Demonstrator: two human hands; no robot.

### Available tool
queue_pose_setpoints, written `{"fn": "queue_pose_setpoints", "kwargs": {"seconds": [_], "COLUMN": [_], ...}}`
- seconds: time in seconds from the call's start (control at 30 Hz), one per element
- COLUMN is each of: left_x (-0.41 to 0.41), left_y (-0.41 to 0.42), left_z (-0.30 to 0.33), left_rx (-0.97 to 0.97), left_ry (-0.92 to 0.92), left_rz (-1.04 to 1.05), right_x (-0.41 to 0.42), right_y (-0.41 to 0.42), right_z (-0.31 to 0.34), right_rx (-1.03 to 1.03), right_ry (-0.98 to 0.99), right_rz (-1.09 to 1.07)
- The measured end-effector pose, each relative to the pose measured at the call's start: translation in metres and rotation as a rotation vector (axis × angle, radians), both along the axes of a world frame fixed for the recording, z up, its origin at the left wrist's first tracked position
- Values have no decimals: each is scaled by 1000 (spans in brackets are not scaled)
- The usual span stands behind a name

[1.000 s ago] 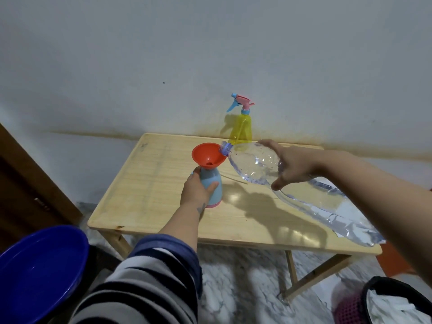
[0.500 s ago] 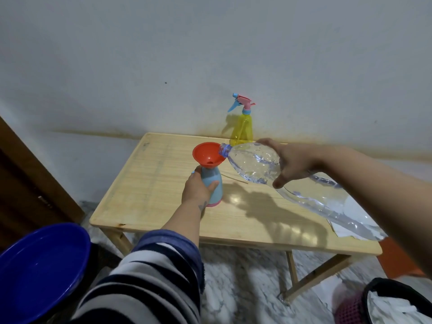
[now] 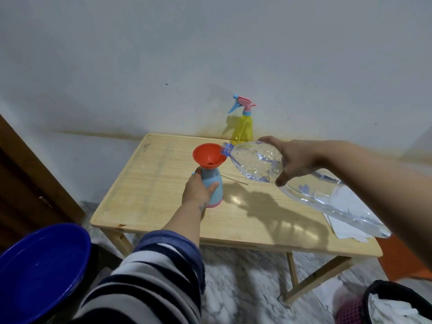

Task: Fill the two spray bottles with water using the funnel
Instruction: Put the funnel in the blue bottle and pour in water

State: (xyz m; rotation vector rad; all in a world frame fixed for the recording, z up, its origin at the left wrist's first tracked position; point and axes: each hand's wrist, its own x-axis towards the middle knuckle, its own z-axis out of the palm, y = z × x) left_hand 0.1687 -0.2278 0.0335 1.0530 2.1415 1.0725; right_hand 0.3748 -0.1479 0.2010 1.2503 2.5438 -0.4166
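Two hands, both occupied. Left hand [image 3: 198,189] wraps the blue spray bottle [image 3: 213,187], which stands upright on the wooden table [image 3: 149,188], one orange funnel [image 3: 208,156] seated in its neck. Right hand [image 3: 293,160], arm extended, grips one large clear water bottle [image 3: 257,162] tilted neck-down, mouth at the funnel's rim. Second spray bottle, yellow [image 3: 243,129], stands capped behind the funnel at the table's far edge, near the wall. One blue basin [image 3: 39,272] sits left of the table.

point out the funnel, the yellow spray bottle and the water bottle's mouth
funnel [image 3: 208,155], head view, inside of the cone
yellow spray bottle [image 3: 243,130], head view, body
water bottle's mouth [image 3: 226,148], head view, blue neck ring
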Motion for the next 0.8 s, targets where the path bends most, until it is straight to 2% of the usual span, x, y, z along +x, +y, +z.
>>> {"fn": "queue_pose_setpoints", "kwargs": {"seconds": [0.5,0.8], "left_x": [0,0], "left_y": [1,2], "left_z": [-1,-3], "left_rx": [-16,-17], "left_ry": [-6,5], "left_rz": [4,2], "right_x": [-1,1], "right_y": [2,4], "right_z": [4,-5], "right_rx": [17,8], "right_ry": [-30,33], "right_rz": [2,22]}}
